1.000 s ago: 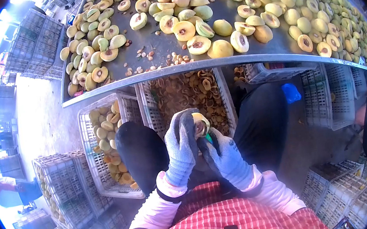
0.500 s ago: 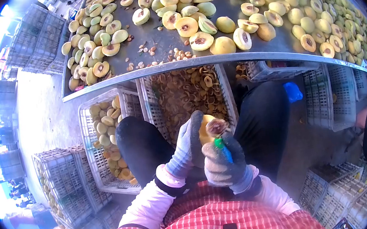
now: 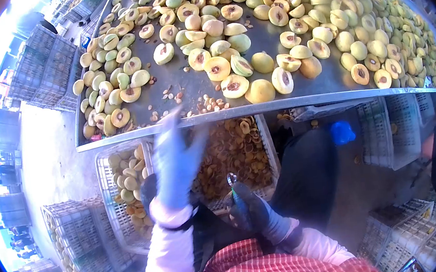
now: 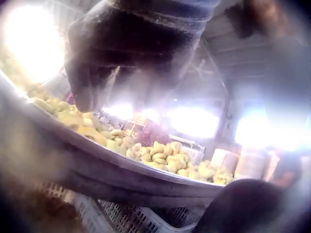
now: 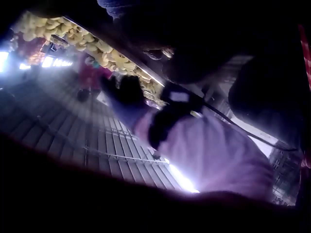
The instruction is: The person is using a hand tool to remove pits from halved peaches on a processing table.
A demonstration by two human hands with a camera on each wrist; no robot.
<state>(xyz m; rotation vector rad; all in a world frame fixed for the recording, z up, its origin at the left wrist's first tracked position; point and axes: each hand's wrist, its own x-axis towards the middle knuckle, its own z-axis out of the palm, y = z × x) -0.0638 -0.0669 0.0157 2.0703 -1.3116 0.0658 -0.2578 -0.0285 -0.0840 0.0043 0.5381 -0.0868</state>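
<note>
My gloved left hand (image 3: 174, 165), blurred by motion, is raised over the crates just below the table's front edge, its fingers extended and the thumb apart. No fruit shows in it. In the left wrist view the same dark-palmed glove (image 4: 131, 46) hangs above the fruit. My gloved right hand (image 3: 256, 215) grips a pitting tool (image 3: 239, 202) with a green-blue handle and a looped metal tip pointing up, low between the knees. Halved yellow-green peaches (image 3: 235, 86) with brown stone centres lie on the metal table (image 3: 181, 100), beside a few small loose kernels (image 3: 212, 104).
A crate of brown hollow scraps (image 3: 231, 156) stands between the knees under the table. Left of it is a white crate (image 3: 107, 194) of fruit halves. Stacked crates (image 3: 81, 232) stand at far left, more (image 3: 400, 228) at right. A blue bag (image 3: 342, 132) lies beyond the right knee.
Earlier both hands were together, the left holding a peach half against the tool. Now the left hand has swung up and left without it; the right has lowered slightly, still gripping the tool.
</note>
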